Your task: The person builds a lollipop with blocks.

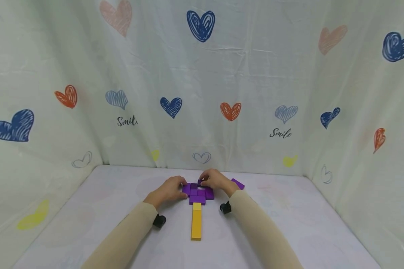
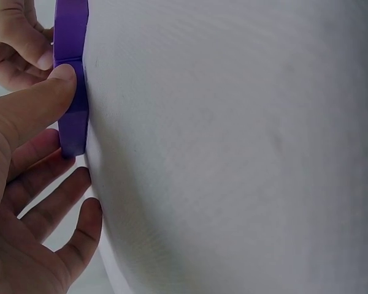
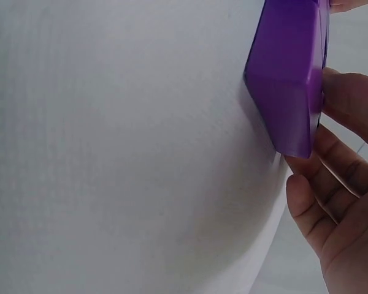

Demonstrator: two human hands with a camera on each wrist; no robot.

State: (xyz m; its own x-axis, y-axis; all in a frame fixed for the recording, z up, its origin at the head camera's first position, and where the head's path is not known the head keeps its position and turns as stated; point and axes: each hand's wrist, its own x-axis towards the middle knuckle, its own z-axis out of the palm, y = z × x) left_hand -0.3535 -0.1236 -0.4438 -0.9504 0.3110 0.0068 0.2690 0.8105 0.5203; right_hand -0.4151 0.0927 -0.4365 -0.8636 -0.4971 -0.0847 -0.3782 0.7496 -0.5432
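Note:
In the head view, flat purple blocks [image 1: 197,199] lie side by side in a cluster around a small white gap. My left hand [image 1: 169,189] is at the cluster's left side, thumb and forefinger at opposite ends of the outer purple block [image 1: 186,189]. Its thumb lies against purple in the left wrist view, the other fingers spread. At the far side, my right hand [image 1: 217,180] pinches a small dark purple block [image 1: 199,182] over the gap's back edge. Close up in the right wrist view is the end of a purple block [image 3: 282,79], right beside that hand's fingers.
A yellow bar [image 1: 196,224] with a paler yellow piece at its far end runs from the cluster toward me. Another purple block [image 1: 237,183] lies apart, behind my right wrist. The white table [image 1: 309,224] meets a heart-printed curtain [image 1: 202,138] at the back and sides.

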